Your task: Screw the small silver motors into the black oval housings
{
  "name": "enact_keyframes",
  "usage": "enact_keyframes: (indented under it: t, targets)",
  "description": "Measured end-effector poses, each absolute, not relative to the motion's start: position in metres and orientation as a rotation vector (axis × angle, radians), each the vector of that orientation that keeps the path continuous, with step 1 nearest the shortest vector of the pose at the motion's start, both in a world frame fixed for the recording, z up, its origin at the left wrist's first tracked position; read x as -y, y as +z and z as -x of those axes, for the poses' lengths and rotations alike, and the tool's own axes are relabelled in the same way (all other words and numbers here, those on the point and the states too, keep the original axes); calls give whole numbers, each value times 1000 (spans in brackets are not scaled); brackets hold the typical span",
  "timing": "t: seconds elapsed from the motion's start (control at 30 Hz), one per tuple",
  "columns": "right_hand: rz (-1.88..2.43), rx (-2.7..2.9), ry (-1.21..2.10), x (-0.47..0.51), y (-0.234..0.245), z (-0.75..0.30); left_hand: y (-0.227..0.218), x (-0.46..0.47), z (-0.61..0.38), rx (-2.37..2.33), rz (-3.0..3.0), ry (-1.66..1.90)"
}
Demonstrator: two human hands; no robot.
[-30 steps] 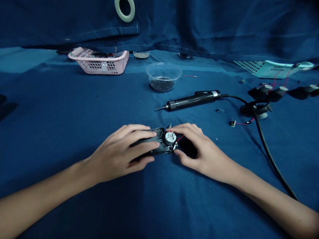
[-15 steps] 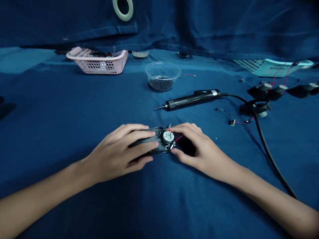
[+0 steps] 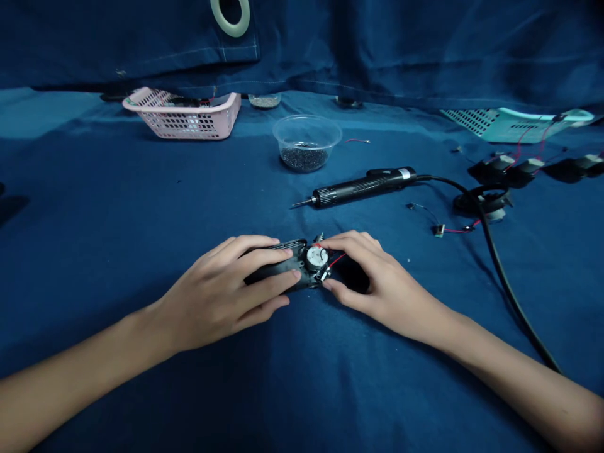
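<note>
**A:** What's between the hands?

**B:** A black plastic casing (image 3: 297,253) on the blue cloth (image 3: 141,396), straight ahead of the person. A round motor (image 3: 316,257) with a pale face sits in its right end, and a red wire (image 3: 338,260) runs off beside it.

**A:** Which way does it lie?

**B:** Long way across, left to right, rising a little toward the motor. The left hand (image 3: 219,296) is nearer most of its length, spread over the long end with its fingers (image 3: 268,275) on top, holding it. The right hand (image 3: 375,274) has the motor end in a narrow grip, fingers above, thumb below.

**A:** What's beyond?

**B:** An electric screwdriver (image 3: 363,187), then a clear bowl (image 3: 306,142) of small dark parts and a pink basket (image 3: 182,119).
</note>
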State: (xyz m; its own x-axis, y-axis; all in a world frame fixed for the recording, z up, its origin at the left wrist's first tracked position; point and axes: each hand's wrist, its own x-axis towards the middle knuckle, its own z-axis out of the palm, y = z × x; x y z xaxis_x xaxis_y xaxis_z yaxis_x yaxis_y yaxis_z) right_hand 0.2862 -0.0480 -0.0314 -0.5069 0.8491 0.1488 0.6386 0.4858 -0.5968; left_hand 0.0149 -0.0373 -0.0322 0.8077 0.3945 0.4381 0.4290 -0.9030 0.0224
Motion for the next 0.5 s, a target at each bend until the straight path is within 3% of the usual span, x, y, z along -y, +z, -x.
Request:
enact_keyframes:
  t: [0.5]
  targets:
    - [1197,2292,727,45,-32,-288,-23,43,-15,677,2918,-608]
